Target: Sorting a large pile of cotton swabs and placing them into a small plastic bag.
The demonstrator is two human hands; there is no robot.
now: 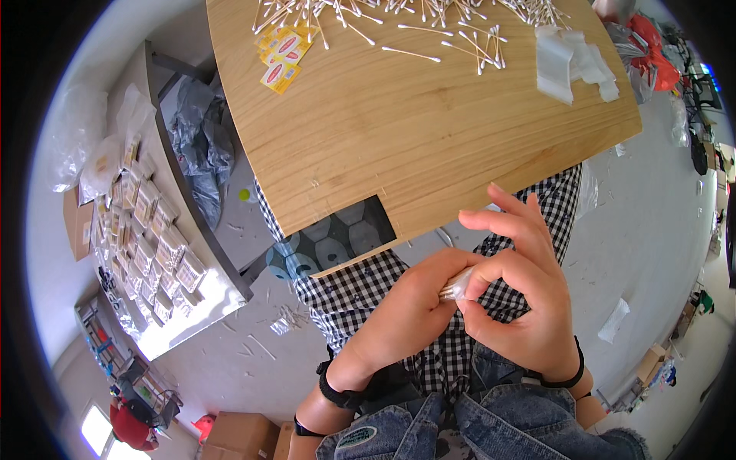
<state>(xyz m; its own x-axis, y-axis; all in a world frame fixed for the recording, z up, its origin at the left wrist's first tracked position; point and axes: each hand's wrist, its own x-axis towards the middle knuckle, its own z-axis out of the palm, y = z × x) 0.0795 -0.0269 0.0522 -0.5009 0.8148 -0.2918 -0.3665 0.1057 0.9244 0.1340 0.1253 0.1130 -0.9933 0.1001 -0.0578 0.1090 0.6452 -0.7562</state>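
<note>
Above my lap, my left hand (pixel 410 310) is closed around a small bundle of cotton swabs (pixel 446 292); most of the bundle is hidden by the fingers. A clear plastic bag (pixel 461 284) covers the swab ends that poke out. My right hand (pixel 525 280) pinches this bag between thumb and index finger, its other fingers spread. On the wooden table (pixel 429 130) in front, many loose cotton swabs (pixel 414 54) are heaped along the far side. Yellow printed cards (pixel 284 57) lie at the far left, and flat clear bags (pixel 571 65) at the far right.
A side table (pixel 165 333) at left carries many filled swab packs (pixel 153 238). Grey plastic (pixel 201 138) hangs beside it. The wooden table has a square notch at its near edge. Swabs and scraps litter the floor; cardboard boxes (pixel 241 437) stand lower left. A person (pixel 132 422) is farther off.
</note>
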